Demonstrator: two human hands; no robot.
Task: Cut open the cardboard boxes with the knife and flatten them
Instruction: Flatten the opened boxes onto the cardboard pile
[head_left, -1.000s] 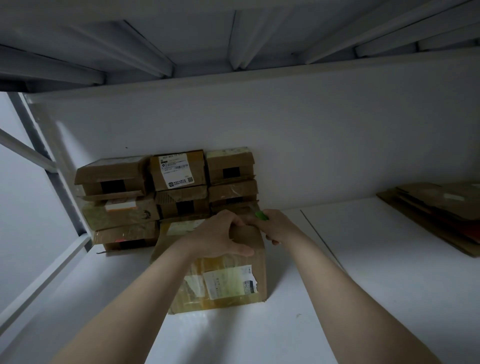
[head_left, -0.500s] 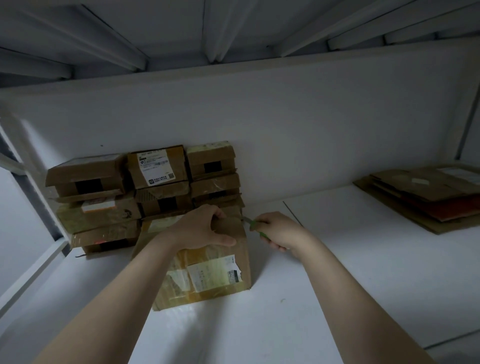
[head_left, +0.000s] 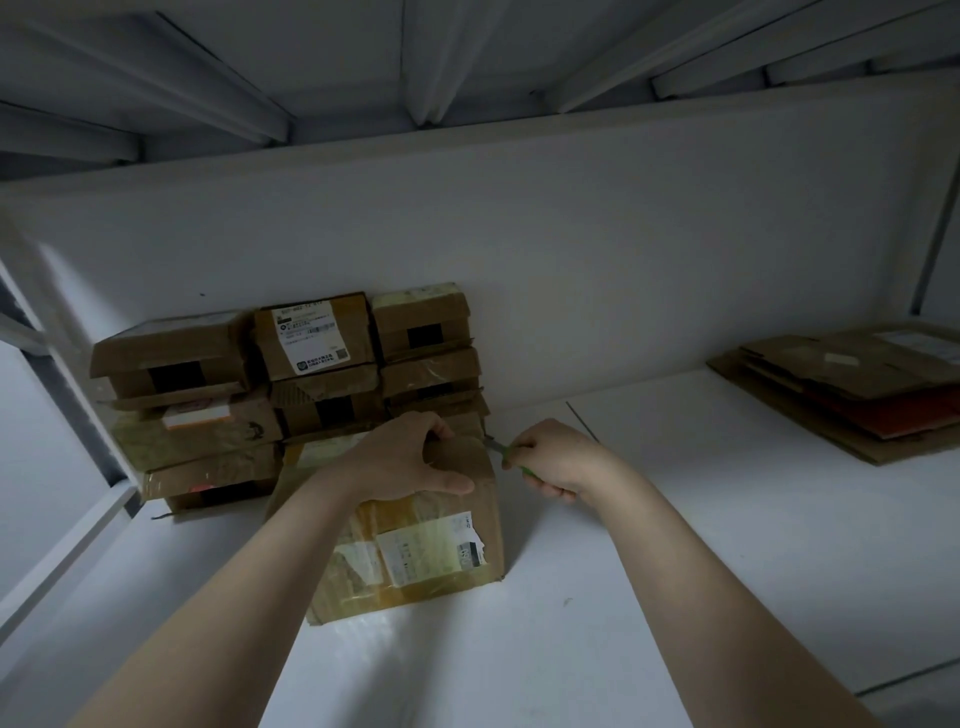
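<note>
A taped cardboard box (head_left: 415, 545) with a torn white label lies on the white shelf in front of me. My left hand (head_left: 400, 460) grips its far top edge, thumb along the front face. My right hand (head_left: 558, 460) holds a green-handled knife (head_left: 498, 448) just right of the box. The blade points left at the box's upper right corner. Most of the handle is hidden in my fist.
Several closed cardboard boxes (head_left: 291, 384) are stacked against the back wall behind the held box. A pile of flattened cardboard (head_left: 852, 384) lies at the far right of the shelf (head_left: 675, 519). A metal rack upright (head_left: 67, 374) stands at the left.
My right hand with the knife has come out from behind the box's top edge to its right side. My left hand keeps its grip on the box.
</note>
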